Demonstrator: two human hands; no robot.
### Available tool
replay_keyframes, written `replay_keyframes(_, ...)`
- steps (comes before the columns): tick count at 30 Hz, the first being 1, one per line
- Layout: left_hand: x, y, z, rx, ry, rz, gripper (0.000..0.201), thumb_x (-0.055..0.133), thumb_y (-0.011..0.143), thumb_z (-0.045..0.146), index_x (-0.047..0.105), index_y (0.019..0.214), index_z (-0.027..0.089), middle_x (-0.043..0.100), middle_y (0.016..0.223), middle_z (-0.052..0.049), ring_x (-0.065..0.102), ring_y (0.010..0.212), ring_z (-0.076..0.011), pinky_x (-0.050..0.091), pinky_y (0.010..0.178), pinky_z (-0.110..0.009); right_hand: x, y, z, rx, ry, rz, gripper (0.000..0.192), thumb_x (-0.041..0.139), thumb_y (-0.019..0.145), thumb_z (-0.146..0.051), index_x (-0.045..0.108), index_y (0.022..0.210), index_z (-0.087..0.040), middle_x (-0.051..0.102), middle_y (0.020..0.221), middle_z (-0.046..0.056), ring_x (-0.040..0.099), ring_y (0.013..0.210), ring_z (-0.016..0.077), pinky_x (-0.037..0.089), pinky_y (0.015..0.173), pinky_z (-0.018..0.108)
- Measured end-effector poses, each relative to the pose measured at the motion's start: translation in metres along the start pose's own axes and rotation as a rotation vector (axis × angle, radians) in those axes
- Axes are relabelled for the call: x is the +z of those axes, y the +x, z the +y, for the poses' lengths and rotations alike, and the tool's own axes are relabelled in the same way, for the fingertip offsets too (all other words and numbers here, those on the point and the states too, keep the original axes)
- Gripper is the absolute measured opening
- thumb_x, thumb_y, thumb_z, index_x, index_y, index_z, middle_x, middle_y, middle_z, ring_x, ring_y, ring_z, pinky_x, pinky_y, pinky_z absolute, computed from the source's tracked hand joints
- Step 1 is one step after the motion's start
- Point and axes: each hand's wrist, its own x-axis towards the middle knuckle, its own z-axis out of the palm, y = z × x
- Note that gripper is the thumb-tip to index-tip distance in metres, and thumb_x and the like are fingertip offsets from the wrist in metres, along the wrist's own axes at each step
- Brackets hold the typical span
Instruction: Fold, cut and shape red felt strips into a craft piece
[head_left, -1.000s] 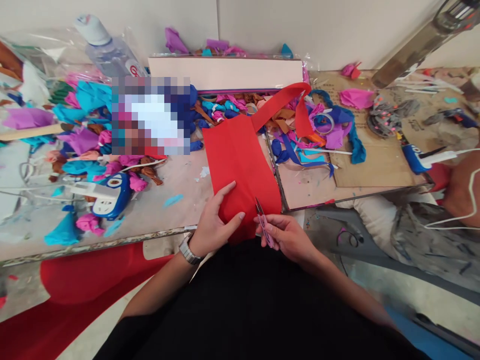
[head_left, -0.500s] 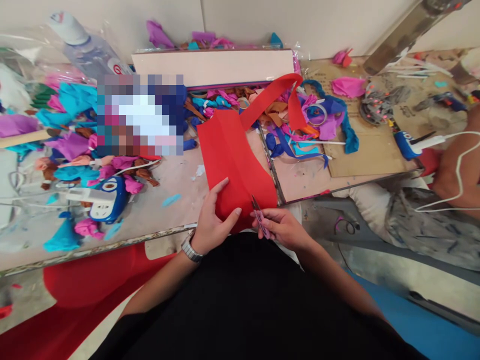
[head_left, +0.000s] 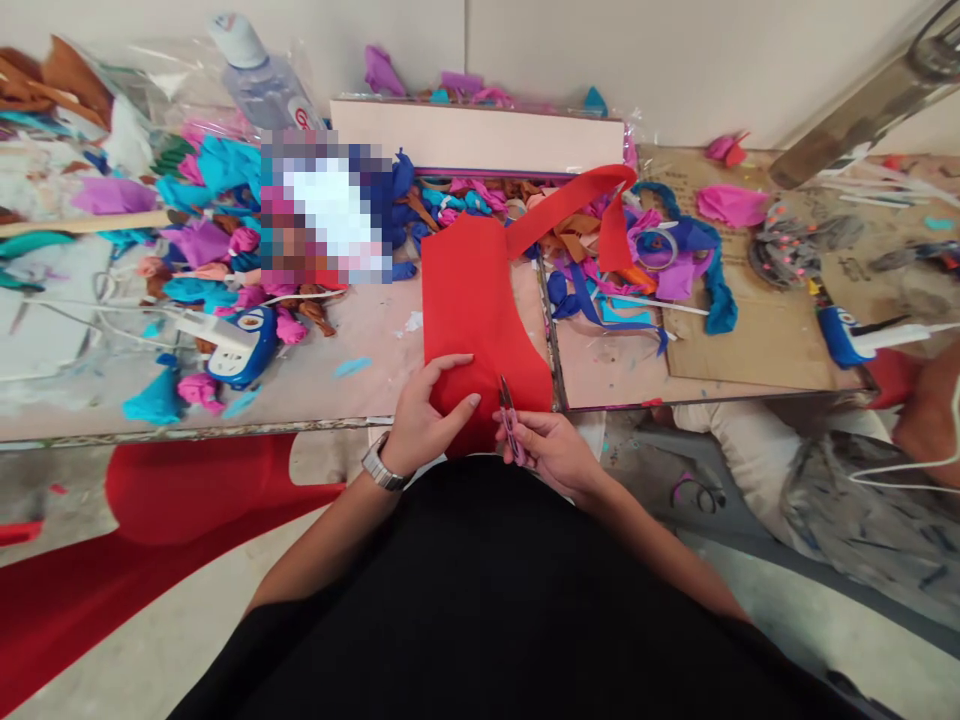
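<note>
Red bag (head_left: 472, 310): lies flat on the table (head_left: 352, 395), its near end hanging over the edge toward the person's lap; both hands meet at that near end.
Left hand (head_left: 427, 420): grip spread, fingers laid flat on the bag's near end, pressing it down; a metal watch (head_left: 381, 468) sits on the wrist.
Right hand (head_left: 551, 450): grip pinched on the snips (head_left: 510, 425), just right of the left fingertips.
Snips: small, pinkish handle, dark blades pointing up at the bag's lower right edge; whether the blades touch the cloth is hard to tell.
Bag material: matte red non-woven cloth, a plain rectangle with soft folds.
Strap (head_left: 574, 205): same red cloth, looping up from the bag's far end over the scraps.
Scraps (head_left: 217, 250): crumpled pieces in blue, pink, purple and brown, heaped across the far table.
Box (head_left: 480, 140): long, pale, by the wall.
Hidden: the bag's near edge is covered by the hands and the black shirt; a patch left of the bag is blurred out.
Cut off: a second person's arm at the right edge.
</note>
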Motion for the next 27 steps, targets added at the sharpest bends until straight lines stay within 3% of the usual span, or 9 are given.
replay_keyframes(6,0.002,0.003,0.002,-0.040,-0.015,0.023,0.048,0.078,0.094,0.035,0.068,0.137,0.019,0.074,0.141,-0.012,0.069,0.134,-0.0289,0.053,0.120,-0.049,-0.004,0.004,-0.004,0.026,0.055,-0.051,0.048,0.090,0.085,-0.057,0.081,0.114,-0.020,0.075,0.095,0.005,0.064,0.065,0.0092,0.034,0.049,0.021)
replay_keyframes(15,0.006,0.003,0.007,-0.118,-0.022,0.089,0.038,0.080,0.093,0.037,0.073,0.126,0.020,0.078,0.129,-0.010,0.074,0.123,-0.0277,0.058,0.114,-0.047,-0.020,0.014,-0.016,0.125,0.001,-0.271,0.049,0.091,0.086,-0.048,0.074,0.119,-0.016,0.080,0.097,0.008,0.078,0.073,0.0176,0.053,0.049,0.022)
replay_keyframes(27,0.002,0.003,0.005,-0.106,-0.033,0.085,0.034,0.077,0.094,0.045,0.074,0.118,0.021,0.079,0.122,-0.009,0.074,0.118,-0.0265,0.058,0.112,-0.047,-0.005,0.013,-0.010,0.018,-0.082,-0.096,0.043,0.091,0.081,-0.054,0.082,0.100,-0.017,0.078,0.083,0.004,0.066,0.059,0.0121,0.043,0.046,0.022)
